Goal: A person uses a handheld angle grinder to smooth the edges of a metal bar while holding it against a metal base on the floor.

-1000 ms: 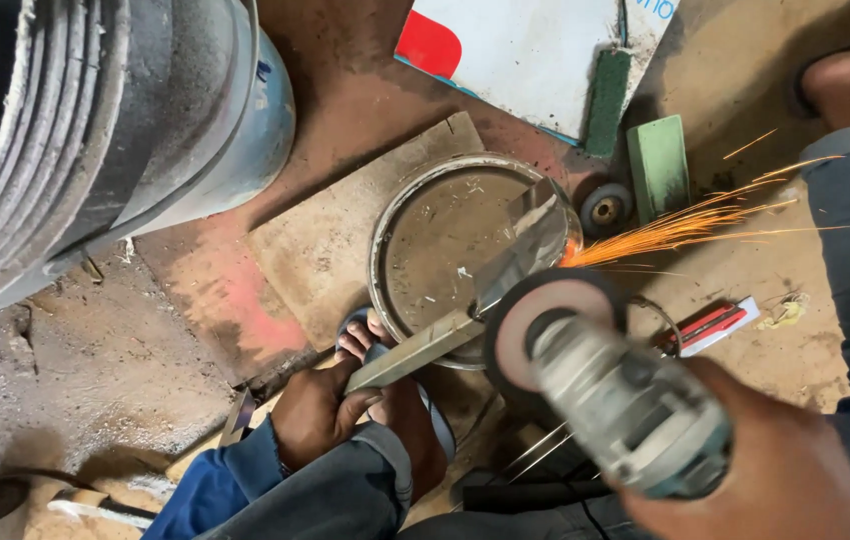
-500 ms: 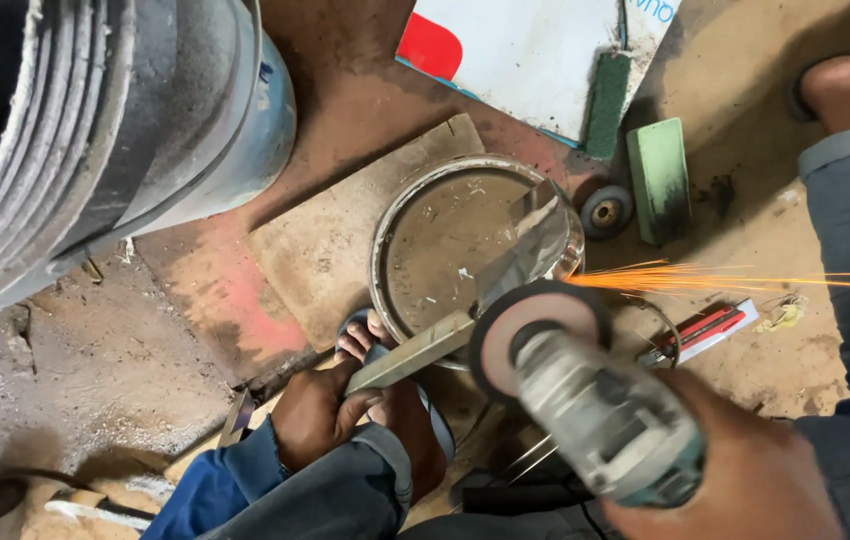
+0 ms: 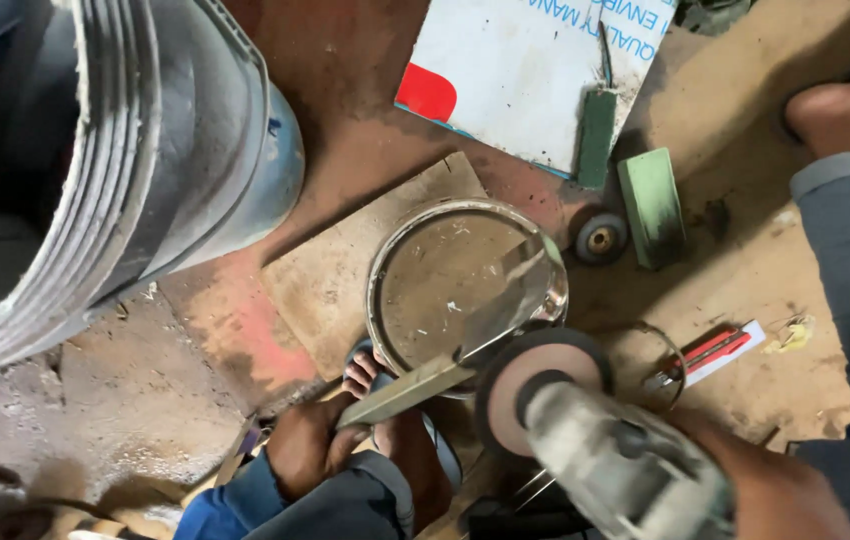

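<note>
My left hand (image 3: 307, 447) grips the handle end of a long metal blade (image 3: 465, 335), which slants up to the right across a round metal tin (image 3: 415, 285). My right hand (image 3: 775, 490), at the bottom right, holds a grey angle grinder (image 3: 625, 465). Its round disc (image 3: 535, 375) sits just below and beside the blade, with no sparks showing. My bare foot in a sandal (image 3: 370, 375) rests under the blade near the tin.
A large grey bucket (image 3: 145, 150) fills the upper left. On the dirt floor lie a flat board (image 3: 345, 270), a white sheet with a red patch (image 3: 515, 75), two green blocks (image 3: 650, 205), a small wheel (image 3: 600, 240) and a red-and-white tool (image 3: 710, 352). Another person's foot (image 3: 845, 115) is at right.
Sparks streamed right from the disc on the blade earlier; now there are none, and the grinder has drawn slightly down, away from the blade. The left hand kept its grip.
</note>
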